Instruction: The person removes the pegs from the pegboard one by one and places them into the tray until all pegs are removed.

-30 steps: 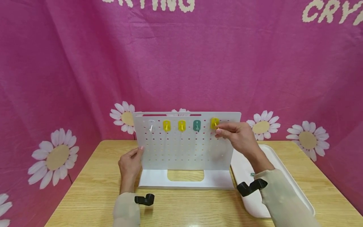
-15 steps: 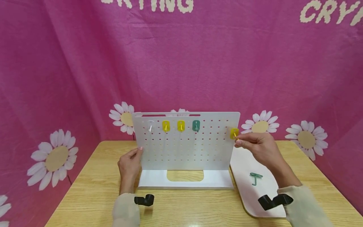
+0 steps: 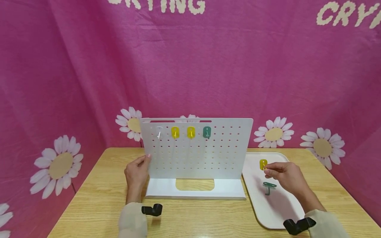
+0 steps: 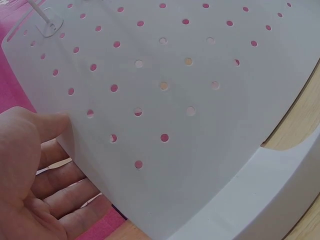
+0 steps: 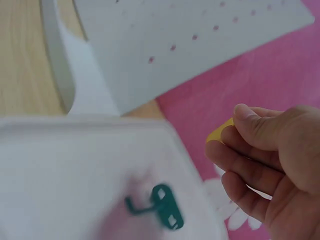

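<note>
A white pegboard [image 3: 193, 155] stands upright on its base, with a white hook [image 3: 159, 133], two yellow hooks [image 3: 175, 132] and a green hook [image 3: 206, 132] along its upper rows. My left hand [image 3: 137, 173] grips the board's left edge. In the left wrist view the thumb [image 4: 52, 125] lies on the front face and the fingers reach behind. Over the tray, my right hand [image 3: 287, 175] pinches another yellow hook [image 3: 263, 164] between thumb and fingertips. In the right wrist view only a sliver of this yellow hook [image 5: 219, 132] shows past the fingers.
To the right of the board lies a white tray [image 3: 279, 215] with a loose green hook [image 3: 269, 185] in it. Both rest on a wooden table [image 3: 190, 218]. A pink cloth [image 3: 190, 66] with daisies hangs close behind.
My right hand has taken the yellow hook off the board's upper right, moving it right and down over the tray. My left hand stays at the board's edge.
</note>
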A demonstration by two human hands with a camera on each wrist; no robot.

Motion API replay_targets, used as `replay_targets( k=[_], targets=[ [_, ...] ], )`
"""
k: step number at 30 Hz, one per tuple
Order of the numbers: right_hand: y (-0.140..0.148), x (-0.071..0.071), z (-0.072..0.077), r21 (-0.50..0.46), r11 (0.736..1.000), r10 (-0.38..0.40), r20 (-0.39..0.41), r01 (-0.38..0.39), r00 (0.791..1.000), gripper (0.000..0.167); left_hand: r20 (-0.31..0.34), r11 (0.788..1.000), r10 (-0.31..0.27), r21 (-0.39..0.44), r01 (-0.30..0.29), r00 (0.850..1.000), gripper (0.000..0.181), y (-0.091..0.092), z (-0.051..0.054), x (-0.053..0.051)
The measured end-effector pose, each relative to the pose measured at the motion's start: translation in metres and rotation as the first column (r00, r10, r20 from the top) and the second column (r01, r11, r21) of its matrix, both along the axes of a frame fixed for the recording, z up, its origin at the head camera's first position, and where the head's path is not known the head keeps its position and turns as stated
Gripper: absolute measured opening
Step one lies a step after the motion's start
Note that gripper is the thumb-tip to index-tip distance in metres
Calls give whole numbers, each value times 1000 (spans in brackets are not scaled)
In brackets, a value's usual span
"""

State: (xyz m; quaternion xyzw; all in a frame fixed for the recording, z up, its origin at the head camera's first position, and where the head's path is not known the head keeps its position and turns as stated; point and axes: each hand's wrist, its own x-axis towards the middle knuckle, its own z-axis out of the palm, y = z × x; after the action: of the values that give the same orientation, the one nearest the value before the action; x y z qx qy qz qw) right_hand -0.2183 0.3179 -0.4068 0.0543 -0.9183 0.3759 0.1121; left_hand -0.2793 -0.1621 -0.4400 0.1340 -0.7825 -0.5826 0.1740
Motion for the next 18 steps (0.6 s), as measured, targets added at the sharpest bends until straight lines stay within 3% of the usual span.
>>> replay_targets(
  k=[12,18],
  targets=[
    [17,0,-40,10,999,-54,111,53,992,15,-60,999,16,-39,-19,998,50,-1,-2,-2],
    [19,1,-46,8,999,-51,148,51,988,16,-48,999,20,-49,-23,999,50,-1,-3,-3]
  ],
)
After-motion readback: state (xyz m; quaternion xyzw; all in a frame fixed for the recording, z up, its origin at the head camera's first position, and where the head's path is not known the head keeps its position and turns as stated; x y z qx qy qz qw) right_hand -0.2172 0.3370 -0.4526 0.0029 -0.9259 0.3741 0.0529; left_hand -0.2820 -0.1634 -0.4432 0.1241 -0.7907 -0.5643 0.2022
